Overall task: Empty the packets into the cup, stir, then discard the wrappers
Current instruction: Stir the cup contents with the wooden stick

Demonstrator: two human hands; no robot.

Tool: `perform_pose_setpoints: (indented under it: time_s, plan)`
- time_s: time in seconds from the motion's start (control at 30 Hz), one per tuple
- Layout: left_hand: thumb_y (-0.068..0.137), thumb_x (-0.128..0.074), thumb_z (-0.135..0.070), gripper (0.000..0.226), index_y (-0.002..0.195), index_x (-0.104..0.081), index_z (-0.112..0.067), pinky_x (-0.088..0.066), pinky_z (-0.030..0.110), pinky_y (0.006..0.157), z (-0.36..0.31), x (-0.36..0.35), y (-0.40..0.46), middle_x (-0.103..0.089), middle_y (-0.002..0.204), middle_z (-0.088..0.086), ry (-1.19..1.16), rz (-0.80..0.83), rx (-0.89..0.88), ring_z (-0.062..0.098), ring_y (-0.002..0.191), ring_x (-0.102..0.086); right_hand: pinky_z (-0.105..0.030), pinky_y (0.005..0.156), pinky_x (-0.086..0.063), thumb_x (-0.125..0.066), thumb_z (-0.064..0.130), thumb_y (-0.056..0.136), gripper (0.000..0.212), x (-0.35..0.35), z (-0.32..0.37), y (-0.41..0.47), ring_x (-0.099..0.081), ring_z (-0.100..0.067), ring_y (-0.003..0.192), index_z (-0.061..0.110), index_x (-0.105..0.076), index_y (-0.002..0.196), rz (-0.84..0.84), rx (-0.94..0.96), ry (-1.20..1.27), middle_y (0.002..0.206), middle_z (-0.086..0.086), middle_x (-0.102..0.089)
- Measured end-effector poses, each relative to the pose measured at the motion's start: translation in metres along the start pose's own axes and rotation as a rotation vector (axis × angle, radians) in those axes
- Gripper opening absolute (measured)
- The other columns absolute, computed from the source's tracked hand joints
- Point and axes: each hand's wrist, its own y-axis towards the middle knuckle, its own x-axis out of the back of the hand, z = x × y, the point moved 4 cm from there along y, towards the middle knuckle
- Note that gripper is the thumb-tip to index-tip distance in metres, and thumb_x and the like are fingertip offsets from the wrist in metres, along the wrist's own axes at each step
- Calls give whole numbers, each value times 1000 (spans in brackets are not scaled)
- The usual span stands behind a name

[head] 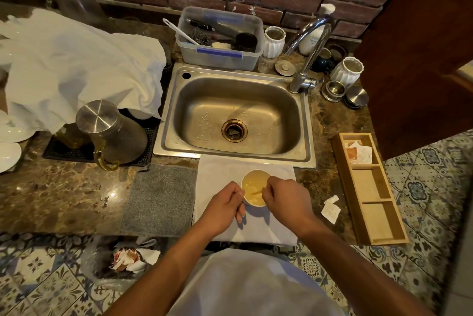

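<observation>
- Cup (pixel 256 189) is standing on a white cloth (pixel 222 169) on the table, before the sink (pixel 234 113).
- Left hand (pixel 224 207) is gripping its side; right hand (pixel 284 199) is pinching a stirrer (pixel 256 192).
- Cup is likely light (tips easily); steady it low.
- Wrappers (pixel 330 209) look flimsy; pinch them.

The metal sink (pixel 234 113) sits in the middle of the brown counter. Behind it is a clear plastic box (pixel 220 40) with brushes inside. A shiny tap (pixel 308 52) stands at its back right corner. Left of the sink lie a big white cloth (pixel 74 64) and a jug with a silver lid (pixel 112 131). A gray mat (pixel 160 199) lies in front of the sink.
</observation>
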Motion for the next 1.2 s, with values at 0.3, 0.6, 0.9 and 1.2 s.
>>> perform_pose_setpoints:
  time_s: [0.3, 0.6, 0.9, 1.2]
  plan:
    - [108, -41, -18, 25, 87, -50, -8, -43, 16, 46, -2, 1, 0, -62, 72, 17, 19, 0, -4, 13, 51, -56, -34, 68, -54, -40, 39, 102, 32, 2, 3, 3, -71, -29, 83, 20, -63, 114, -44, 52, -98, 96, -6, -75]
    - [107, -44, -22, 26, 90, -53, -5, -43, 18, 53, 7, 4, 6, -65, 68, 7, 52, -3, 22, 22, 59, -59, -28, 65, -37, -45, 43, 101, 31, -4, 18, 0, -68, -29, 85, 21, -66, 103, 56, 166, -66, 96, -7, -74]
    - [106, -45, -18, 24, 86, -53, -8, -43, 18, 48, 2, 2, 4, -64, 71, 12, 26, -11, 15, 19, 55, -57, -29, 61, -39, -49, 37, 93, 26, 11, 7, 8, -68, -29, 84, 20, -66, 101, 47, 44, -128, 94, -6, -73]
    - [107, -44, -17, 24, 91, -53, -2, -44, 20, 53, 8, 3, 7, -65, 67, 6, 38, -7, 28, 23, 60, -59, -29, 67, -39, -47, 38, 101, 26, 0, 24, 13, -68, -28, 91, 22, -65, 113, -1, 108, -89, 103, -6, -73]
